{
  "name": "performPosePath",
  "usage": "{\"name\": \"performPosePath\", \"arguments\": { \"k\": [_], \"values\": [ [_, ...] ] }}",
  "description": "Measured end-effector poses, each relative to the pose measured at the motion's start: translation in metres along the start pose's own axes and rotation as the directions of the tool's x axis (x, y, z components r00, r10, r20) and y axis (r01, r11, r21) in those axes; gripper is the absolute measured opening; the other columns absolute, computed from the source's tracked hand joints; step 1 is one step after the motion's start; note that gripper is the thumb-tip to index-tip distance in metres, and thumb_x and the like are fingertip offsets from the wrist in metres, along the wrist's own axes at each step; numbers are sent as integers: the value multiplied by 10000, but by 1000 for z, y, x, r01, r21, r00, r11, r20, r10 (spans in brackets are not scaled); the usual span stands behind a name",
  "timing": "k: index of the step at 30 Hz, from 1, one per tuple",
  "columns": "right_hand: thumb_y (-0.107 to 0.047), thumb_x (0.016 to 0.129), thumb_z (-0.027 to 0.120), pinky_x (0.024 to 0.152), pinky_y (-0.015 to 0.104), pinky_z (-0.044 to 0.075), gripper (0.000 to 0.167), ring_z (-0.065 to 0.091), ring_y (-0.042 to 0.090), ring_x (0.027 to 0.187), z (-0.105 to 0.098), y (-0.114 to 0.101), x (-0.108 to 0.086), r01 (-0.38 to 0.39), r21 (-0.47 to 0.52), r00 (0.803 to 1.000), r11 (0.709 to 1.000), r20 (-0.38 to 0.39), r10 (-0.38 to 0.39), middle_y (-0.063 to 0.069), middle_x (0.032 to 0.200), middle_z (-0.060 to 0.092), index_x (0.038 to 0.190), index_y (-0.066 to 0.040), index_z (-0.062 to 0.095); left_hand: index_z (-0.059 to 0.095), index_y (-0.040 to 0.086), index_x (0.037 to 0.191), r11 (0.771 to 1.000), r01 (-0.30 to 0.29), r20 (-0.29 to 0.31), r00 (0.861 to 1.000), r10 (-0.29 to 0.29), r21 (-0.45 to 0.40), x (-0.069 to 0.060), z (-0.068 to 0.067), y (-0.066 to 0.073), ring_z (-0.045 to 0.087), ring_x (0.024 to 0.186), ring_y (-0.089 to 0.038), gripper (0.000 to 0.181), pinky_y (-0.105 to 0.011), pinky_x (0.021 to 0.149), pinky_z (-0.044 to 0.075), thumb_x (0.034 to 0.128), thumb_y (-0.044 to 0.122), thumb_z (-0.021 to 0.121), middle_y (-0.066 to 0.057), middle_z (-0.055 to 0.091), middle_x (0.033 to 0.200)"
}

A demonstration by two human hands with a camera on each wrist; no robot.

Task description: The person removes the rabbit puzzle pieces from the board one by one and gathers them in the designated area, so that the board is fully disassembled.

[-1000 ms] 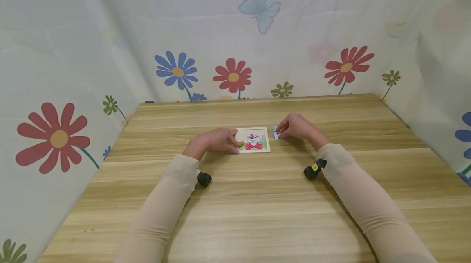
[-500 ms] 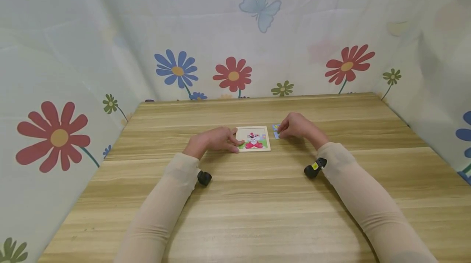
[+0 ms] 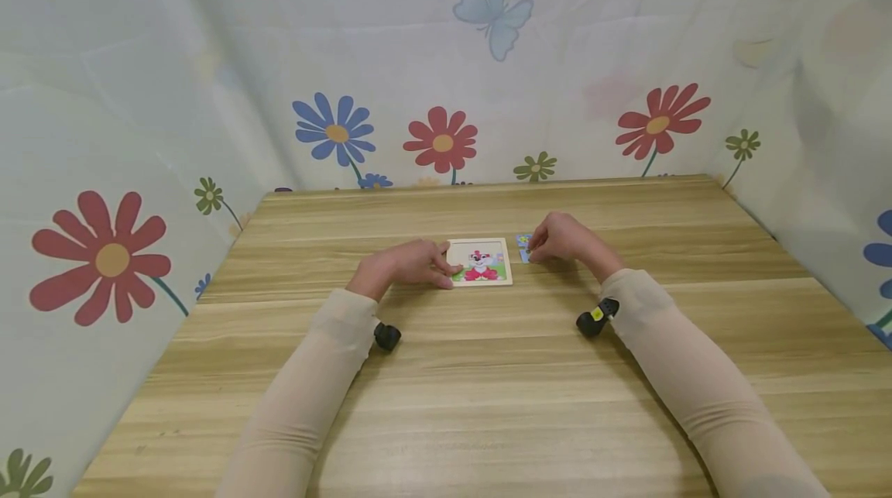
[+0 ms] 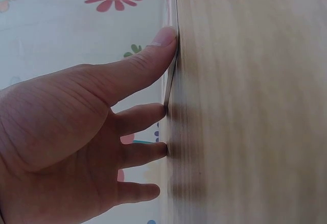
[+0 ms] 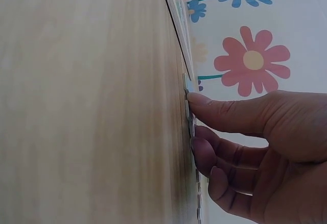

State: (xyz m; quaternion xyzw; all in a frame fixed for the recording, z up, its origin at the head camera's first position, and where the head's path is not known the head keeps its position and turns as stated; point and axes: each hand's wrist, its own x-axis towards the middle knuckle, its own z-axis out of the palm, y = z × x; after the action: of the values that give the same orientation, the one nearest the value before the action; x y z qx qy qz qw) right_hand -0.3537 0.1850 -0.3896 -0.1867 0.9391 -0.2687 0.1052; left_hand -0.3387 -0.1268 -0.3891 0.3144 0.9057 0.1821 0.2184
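A small square wooden jigsaw tray (image 3: 481, 285) lies on the table, with a cartoon animal in red put together in its lower part and bare wood above. My left hand (image 3: 407, 262) steadies its left side: the thumb is at the near corner and a fingertip rests on the picture. In the left wrist view those fingers (image 4: 140, 119) are fairly straight. To the right of the tray, my right hand (image 3: 563, 236) has thumb and curled fingers on a blue jigsaw piece (image 3: 525, 255), seeming to pinch it. Another blue piece (image 3: 522, 238) touches it on the far side.
More thin pieces (image 5: 199, 203) lie in a row along the table under the right hand, mostly hidden in the head view. The wood-grain table (image 3: 474, 405) ends at a flower-print cloth (image 3: 390, 41). Each sleeve carries a black wrist camera (image 3: 387, 338).
My right fingers have shifted very slightly right, showing more of the blue pieces. The left hand and the tray have stayed in place.
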Motion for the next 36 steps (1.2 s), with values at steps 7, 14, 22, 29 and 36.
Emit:
{"name": "performPosePath", "arguments": {
  "k": [7, 14, 22, 29, 36],
  "values": [
    [-98, 849, 796, 679, 280, 487, 193, 581, 154, 739, 0, -1, 2, -14, -15, 1000, 1000, 4, 14, 59, 867, 728, 1002, 19, 775, 611, 170, 1351, 1000, 1, -2, 1000, -1, 7, 0, -1, 0, 187, 1503, -298, 465, -413, 1203, 198, 918, 288, 731, -180, 219, 1611],
    [-113, 862, 785, 702, 305, 506, 211, 604, 159, 747, 0, -2, 2, 18, -45, 1000, 999, -12, -19, 90, 898, 743, 1013, 34, 770, 617, 157, 1350, 1000, -10, -6, 1000, 10, -2, -1, -1, 0, 196, 1500, -298, 456, -402, 1198, 213, 923, 269, 729, -190, 231, 1609],
    [-104, 903, 740, 782, 390, 518, 224, 621, 225, 843, -4, -12, 2, 55, -22, 997, 998, -46, -56, 123, 958, 743, 1070, 45, 755, 620, 161, 1344, 1000, -2, -8, 1000, 2, -17, 0, -2, -1, 190, 1504, -272, 461, -389, 1198, 213, 912, 269, 739, -171, 237, 1609],
    [-84, 895, 744, 721, 329, 522, 207, 618, 177, 767, 5, -32, 13, 112, -33, 993, 993, -18, -113, 107, 912, 743, 1054, 48, 757, 627, 174, 1338, 1000, 2, -10, 1000, -3, -18, 0, -2, -1, 207, 1500, -278, 457, -391, 1196, 221, 910, 283, 743, -155, 237, 1613],
    [-105, 877, 775, 726, 325, 536, 270, 614, 181, 802, 20, -55, 27, 104, -21, 994, 994, 32, -103, 90, 950, 742, 1105, 36, 748, 619, 190, 1350, 1000, 17, -4, 1000, -17, 5, 0, -2, 1, 235, 1492, -286, 466, -398, 1189, 245, 913, 301, 738, -165, 251, 1608]
  ]
}}
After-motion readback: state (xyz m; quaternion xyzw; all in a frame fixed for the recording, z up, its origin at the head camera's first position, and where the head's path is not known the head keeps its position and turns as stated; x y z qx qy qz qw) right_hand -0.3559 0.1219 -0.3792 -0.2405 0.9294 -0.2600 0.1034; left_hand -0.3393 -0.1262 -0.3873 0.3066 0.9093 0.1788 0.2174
